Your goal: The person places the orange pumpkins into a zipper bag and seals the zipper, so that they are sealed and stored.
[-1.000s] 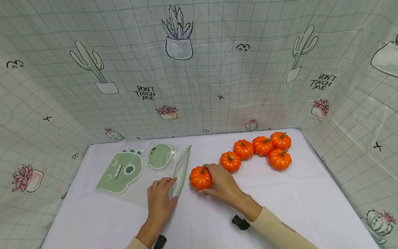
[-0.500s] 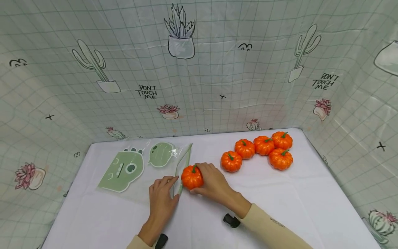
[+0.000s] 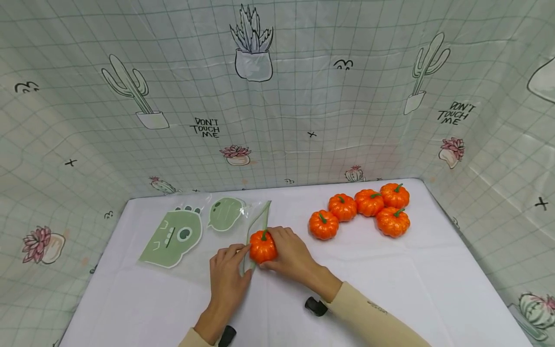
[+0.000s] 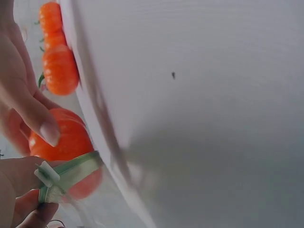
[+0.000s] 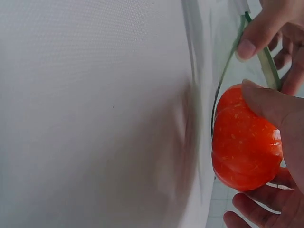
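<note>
A clear zip bag printed with green dinosaur shapes lies flat on the left, its mouth facing right and spread apart. My left hand pinches its green-edged mouth; a small white slider shows by the fingers in the left wrist view. My right hand grips a small orange pumpkin with a green stem, thumb on one side and fingers on the other. The pumpkin is at the bag's mouth, and in the left wrist view its lower part shows through the plastic. The left fingertips are close beside it.
Several more orange pumpkins stand in a cluster at the back right of the white-covered table. A grid-patterned curtain with cactus drawings encloses the back and sides.
My right hand has carried the pumpkin leftward from beside the bag to its open mouth. My left hand keeps its hold on the bag's edge, nearly still.
</note>
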Demonstrator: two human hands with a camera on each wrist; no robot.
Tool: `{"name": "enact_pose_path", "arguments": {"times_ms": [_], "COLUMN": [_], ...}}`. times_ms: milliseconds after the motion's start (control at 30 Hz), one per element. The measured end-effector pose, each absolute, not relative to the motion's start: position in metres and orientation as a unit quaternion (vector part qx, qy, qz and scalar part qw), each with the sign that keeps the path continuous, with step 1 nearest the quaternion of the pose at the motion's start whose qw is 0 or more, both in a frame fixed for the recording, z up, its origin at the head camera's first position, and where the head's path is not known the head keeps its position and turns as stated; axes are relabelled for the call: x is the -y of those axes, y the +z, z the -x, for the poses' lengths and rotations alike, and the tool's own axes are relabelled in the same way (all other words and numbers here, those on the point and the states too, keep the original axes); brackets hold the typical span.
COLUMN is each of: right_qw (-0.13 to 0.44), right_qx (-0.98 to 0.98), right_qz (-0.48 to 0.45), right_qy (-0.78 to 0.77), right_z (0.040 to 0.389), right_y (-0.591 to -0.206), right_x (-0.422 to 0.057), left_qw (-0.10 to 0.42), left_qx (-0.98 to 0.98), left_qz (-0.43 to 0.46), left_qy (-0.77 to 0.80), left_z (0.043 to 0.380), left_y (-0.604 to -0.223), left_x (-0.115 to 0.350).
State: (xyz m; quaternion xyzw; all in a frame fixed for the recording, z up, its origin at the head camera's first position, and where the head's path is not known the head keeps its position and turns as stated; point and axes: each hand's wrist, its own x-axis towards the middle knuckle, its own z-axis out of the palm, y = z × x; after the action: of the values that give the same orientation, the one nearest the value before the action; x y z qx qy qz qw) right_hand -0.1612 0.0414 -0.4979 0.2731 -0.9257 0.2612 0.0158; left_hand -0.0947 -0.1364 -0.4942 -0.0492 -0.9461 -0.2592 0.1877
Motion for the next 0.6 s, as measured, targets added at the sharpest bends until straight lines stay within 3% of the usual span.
{"name": "enact_pose_path", "arguments": {"times_ms": [600], "right_qw": [0.047], "right_qx": [0.917], "right_qz": [-0.3], "right_qy": [0.259], "right_z": [0.16], "right_y": [-0.515], "right_x": [-0.029], "left_qw": [0.225], "left_qx": [0.94], "left_qz": [0.079], "left_qy": [-0.245], "left_z": [0.095], "left_y": [-0.497], "left_x": [0.133]}}
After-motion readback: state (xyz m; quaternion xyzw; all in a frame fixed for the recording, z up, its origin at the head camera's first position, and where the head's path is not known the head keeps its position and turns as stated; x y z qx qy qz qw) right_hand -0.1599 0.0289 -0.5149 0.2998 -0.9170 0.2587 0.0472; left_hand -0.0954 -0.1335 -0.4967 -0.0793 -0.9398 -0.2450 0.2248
